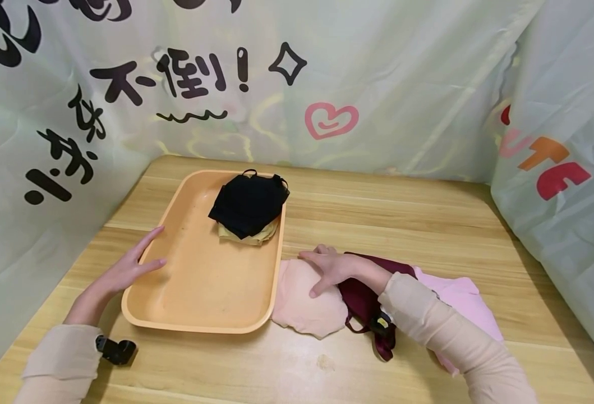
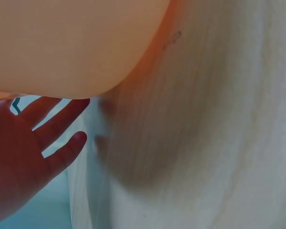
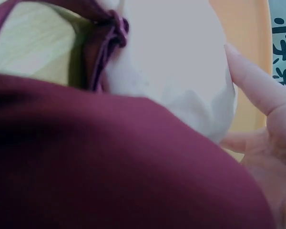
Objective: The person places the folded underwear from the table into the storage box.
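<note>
A peach bra (image 1: 309, 297) lies folded just right of the orange plastic tray (image 1: 201, 292). My right hand (image 1: 334, 266) rests over its upper part, thumb and fingers spread apart and touching the cup. Under that forearm is a burgundy bra (image 1: 362, 297), its straps trailing toward me; it fills much of the right wrist view. My left hand (image 1: 130, 266) is at the tray's left side, thumb and forefinger reaching over the rim. In the left wrist view its other fingers (image 2: 62, 124) extend straight beside the tray's outer wall.
Inside the tray's far right corner, a folded black bra (image 1: 250, 203) sits on a beige garment (image 1: 248, 240). A light pink garment (image 1: 463, 300) lies to the right, partly behind my right sleeve. Printed cloth walls (image 1: 403, 84) stand around the wooden table (image 1: 377, 219).
</note>
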`<state>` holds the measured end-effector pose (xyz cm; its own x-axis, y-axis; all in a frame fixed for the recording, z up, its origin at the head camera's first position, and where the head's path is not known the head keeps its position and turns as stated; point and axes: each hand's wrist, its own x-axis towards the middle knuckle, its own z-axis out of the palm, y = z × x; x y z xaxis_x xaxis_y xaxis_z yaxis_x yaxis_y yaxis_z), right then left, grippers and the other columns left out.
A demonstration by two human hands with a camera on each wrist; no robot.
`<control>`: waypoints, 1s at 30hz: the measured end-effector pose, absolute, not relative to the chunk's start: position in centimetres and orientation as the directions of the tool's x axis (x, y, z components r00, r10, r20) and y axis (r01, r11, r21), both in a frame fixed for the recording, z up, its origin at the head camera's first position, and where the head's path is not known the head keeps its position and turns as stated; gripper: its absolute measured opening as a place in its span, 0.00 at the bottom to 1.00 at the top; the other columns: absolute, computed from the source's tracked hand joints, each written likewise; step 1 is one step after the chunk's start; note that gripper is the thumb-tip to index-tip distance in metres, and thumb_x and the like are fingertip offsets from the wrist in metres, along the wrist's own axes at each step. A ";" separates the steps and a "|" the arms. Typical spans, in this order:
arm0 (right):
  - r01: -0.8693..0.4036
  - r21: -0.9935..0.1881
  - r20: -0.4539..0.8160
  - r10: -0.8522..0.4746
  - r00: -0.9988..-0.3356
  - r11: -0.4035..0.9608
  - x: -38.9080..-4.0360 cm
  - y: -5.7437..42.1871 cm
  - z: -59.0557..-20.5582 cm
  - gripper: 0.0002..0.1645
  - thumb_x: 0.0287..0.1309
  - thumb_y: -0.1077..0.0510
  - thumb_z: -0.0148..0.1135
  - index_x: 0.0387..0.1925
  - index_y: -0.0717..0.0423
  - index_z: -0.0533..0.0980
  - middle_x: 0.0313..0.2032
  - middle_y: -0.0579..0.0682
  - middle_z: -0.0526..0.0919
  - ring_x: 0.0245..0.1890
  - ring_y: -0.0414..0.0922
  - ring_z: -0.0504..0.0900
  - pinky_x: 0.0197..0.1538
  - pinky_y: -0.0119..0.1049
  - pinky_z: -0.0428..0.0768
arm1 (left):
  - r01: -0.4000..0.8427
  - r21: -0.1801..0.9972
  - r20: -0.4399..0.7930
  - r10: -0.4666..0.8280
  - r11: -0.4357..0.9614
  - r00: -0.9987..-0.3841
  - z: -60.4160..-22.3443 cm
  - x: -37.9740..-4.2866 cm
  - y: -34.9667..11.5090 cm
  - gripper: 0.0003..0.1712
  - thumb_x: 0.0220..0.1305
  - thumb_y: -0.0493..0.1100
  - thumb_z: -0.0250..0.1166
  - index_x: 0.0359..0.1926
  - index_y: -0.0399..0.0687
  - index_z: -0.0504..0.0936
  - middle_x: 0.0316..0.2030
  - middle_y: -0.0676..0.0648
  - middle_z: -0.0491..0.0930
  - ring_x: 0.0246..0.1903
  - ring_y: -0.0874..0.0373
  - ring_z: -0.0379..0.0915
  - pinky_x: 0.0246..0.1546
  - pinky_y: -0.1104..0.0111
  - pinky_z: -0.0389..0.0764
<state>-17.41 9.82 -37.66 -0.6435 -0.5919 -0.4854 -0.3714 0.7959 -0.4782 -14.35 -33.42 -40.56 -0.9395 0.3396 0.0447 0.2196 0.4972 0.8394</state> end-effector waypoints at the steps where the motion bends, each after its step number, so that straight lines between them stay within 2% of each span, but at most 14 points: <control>1: -0.373 -0.475 -0.483 -0.591 -0.647 0.797 -17.4 9.8 -37.7 0.55 0.42 0.49 0.71 0.68 0.56 0.52 0.49 0.56 0.61 0.52 0.53 0.60 0.53 0.46 0.65 | 0.223 0.840 0.047 0.342 0.495 -0.939 -40.6 -14.3 -33.4 0.43 0.60 0.35 0.57 0.70 0.38 0.42 0.66 0.26 0.41 0.64 0.32 0.30 0.55 0.34 0.37; 4: -0.362 -0.479 -0.479 -0.583 -0.656 0.800 -17.3 9.6 -37.9 0.54 0.41 0.51 0.71 0.68 0.56 0.52 0.48 0.57 0.62 0.51 0.53 0.62 0.52 0.46 0.66 | 0.223 0.844 0.049 0.344 0.488 -0.938 -40.6 -14.3 -33.4 0.43 0.60 0.35 0.57 0.70 0.38 0.42 0.66 0.27 0.40 0.64 0.32 0.29 0.55 0.34 0.37; 11: -0.316 -0.531 -0.467 -0.582 -0.666 0.787 -17.2 9.5 -38.3 0.54 0.40 0.58 0.70 0.68 0.60 0.51 0.56 0.67 0.60 0.55 0.55 0.64 0.55 0.47 0.66 | 0.215 0.846 0.041 0.342 0.488 -0.939 -40.7 -14.3 -33.5 0.43 0.60 0.36 0.57 0.70 0.39 0.42 0.67 0.27 0.40 0.65 0.33 0.28 0.55 0.33 0.36; 20: -0.372 -0.505 -0.448 -0.605 -0.658 0.779 -17.1 9.5 -37.9 0.50 0.41 0.60 0.66 0.65 0.70 0.53 0.59 0.66 0.66 0.59 0.55 0.65 0.59 0.44 0.66 | 0.212 0.840 0.036 0.339 0.500 -0.940 -40.7 -14.5 -33.5 0.43 0.60 0.36 0.57 0.70 0.40 0.42 0.67 0.28 0.40 0.64 0.32 0.29 0.55 0.33 0.38; 23: -0.386 -0.524 -0.431 -0.627 -0.649 0.760 -17.2 9.7 -38.0 0.46 0.41 0.60 0.65 0.63 0.70 0.57 0.55 0.65 0.71 0.55 0.54 0.69 0.56 0.43 0.69 | 0.218 0.840 0.041 0.342 0.497 -0.939 -40.7 -14.6 -33.5 0.43 0.60 0.36 0.57 0.70 0.40 0.42 0.67 0.28 0.40 0.64 0.32 0.29 0.55 0.33 0.37; 26: -0.387 -0.552 -0.412 -0.646 -0.643 0.738 -17.3 10.1 -38.1 0.40 0.41 0.60 0.64 0.59 0.67 0.63 0.49 0.59 0.75 0.47 0.49 0.73 0.50 0.39 0.72 | 0.215 0.839 0.037 0.341 0.500 -0.939 -40.6 -14.6 -33.4 0.43 0.60 0.36 0.57 0.70 0.41 0.42 0.67 0.28 0.40 0.65 0.32 0.29 0.55 0.33 0.37; 30: -0.376 -0.597 -0.385 -0.664 -0.641 0.708 -17.2 10.5 -38.3 0.34 0.41 0.61 0.62 0.55 0.64 0.67 0.43 0.54 0.76 0.40 0.44 0.72 0.44 0.35 0.72 | 0.205 0.835 0.025 0.336 0.511 -0.941 -40.5 -14.5 -33.4 0.44 0.60 0.37 0.57 0.70 0.40 0.41 0.67 0.28 0.39 0.64 0.31 0.29 0.55 0.34 0.37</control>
